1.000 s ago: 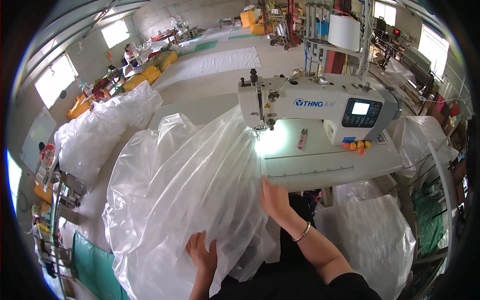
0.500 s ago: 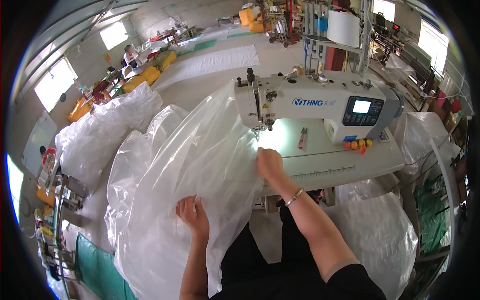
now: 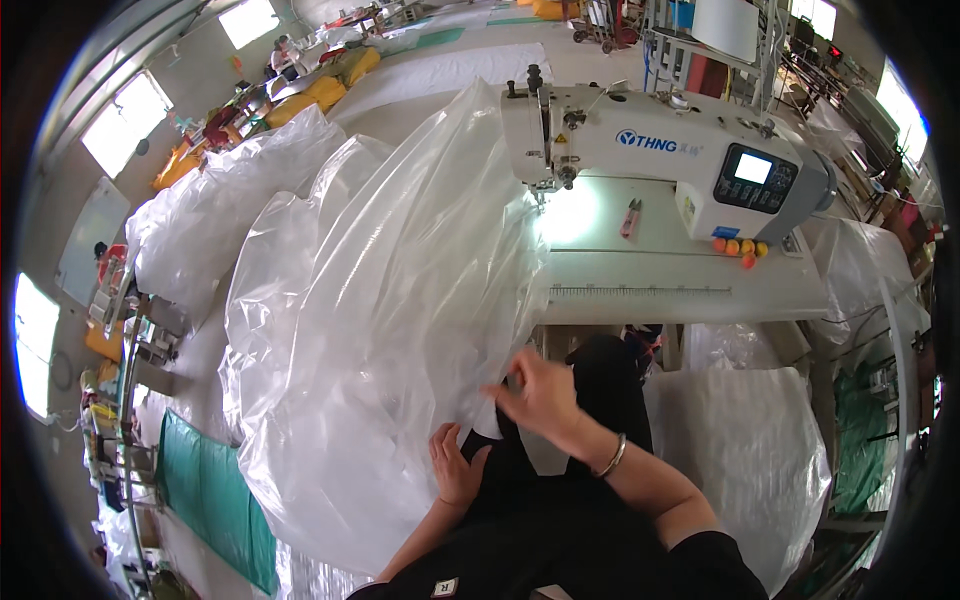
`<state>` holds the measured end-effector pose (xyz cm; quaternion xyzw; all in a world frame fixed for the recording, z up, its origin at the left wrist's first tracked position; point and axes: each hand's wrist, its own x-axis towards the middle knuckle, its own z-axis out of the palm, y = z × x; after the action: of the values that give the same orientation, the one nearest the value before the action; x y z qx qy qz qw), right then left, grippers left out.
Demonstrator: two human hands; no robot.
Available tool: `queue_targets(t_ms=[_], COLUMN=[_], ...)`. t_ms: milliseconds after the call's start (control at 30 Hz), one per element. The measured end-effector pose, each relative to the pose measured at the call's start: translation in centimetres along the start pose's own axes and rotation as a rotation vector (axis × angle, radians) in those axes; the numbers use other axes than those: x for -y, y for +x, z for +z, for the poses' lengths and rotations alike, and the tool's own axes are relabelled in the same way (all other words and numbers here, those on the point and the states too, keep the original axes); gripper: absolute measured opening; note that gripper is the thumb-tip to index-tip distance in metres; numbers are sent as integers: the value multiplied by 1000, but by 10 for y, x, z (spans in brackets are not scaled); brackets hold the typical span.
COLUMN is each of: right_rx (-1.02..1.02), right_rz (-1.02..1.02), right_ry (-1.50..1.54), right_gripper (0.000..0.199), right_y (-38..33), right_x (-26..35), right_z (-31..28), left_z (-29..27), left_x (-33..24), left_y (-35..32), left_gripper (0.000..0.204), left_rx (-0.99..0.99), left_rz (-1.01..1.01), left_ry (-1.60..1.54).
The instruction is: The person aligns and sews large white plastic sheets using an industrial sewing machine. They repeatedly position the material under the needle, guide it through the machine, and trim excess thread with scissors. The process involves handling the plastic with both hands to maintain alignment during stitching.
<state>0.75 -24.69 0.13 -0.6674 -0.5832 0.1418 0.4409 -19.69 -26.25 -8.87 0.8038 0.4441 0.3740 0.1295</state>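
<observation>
A large bag-like sheet of clear plastic film [image 3: 370,330] drapes from the sewing machine [image 3: 660,140] down over my lap on the left. Its upper right edge reaches the lit needle area. My left hand [image 3: 458,465] lies against the film near its lower right edge, fingers stretched and thumb apart. Just right of that edge, in front of the table, hovers my right hand [image 3: 545,397]. Its fingers are loosely curled, the thumb sticks out toward the film, and I see nothing held. A metal bracelet [image 3: 612,456] circles my right wrist.
On the sewing table [image 3: 690,300] lie small pink-handled snips [image 3: 630,218] and several orange-yellow balls [image 3: 740,247]. A white thread cone [image 3: 726,28] stands behind. More plastic film [image 3: 735,460] hangs at right, another heap [image 3: 230,200] at left. A person [image 3: 285,58] sits far back.
My right hand has left the film by the needle and come down toward my lap. My left hand has shifted right and lower along the film. The view has tipped downward.
</observation>
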Motion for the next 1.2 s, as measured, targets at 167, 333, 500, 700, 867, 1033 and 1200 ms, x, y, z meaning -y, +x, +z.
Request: queue_targets(t_ms=[167,333,500,700,867,1033,1200], right_rx=[12,101,191,-24,-184,-267,-256], right_rz=[3,-11,138,76,35,-64,-177], right_ry=[79,437,636,482,516,390,349], right_gripper=[36,15,15,14,18,17,19], right_y=[-41,-51,-101,-114,-113,-114,-102], right_x=[-3,-19,-19,-28,-15,-9,5], right_z=[54,47,-32,-52,-43,-33,-32], left_z=[13,-36,-146,-121,-58,-16,-32], left_x=[50,66,-32,-50,-114,-92,-100], left_y=[-13,-24,13,27,51,46,51], left_gripper=[20,20,18,31,45,32,17], left_rx=[56,229,296,316,237,185,320], left_rz=[-212,-536,-834,-112,211,150,-401], left_ry=[132,-164,-900,24,-99,-106,-709])
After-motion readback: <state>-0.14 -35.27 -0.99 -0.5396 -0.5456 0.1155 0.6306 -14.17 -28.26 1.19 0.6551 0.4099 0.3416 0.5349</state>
